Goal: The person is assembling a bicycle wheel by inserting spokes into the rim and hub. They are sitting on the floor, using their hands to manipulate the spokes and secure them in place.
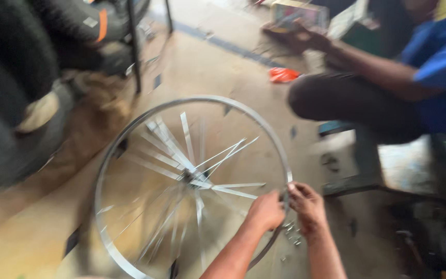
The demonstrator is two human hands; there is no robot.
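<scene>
A silver bicycle wheel rim (130, 129) with loose spokes fanning from its hub (188, 178) stands over the floor, blurred by motion. My left hand (266, 211) and my right hand (306, 205) meet at the rim's right side, fingers pinched together on the rim where a spoke ends. What small part sits between the fingers is too blurred to tell. Several small metal bits (291, 235) lie on the floor just below my hands.
Another person in a blue shirt (440, 57) sits at the right on a low stool (367, 165), a hand (305, 39) reaching to a box at the top. Dark tyres (21, 67) pile up at the left. A red scrap (283, 75) lies on the floor.
</scene>
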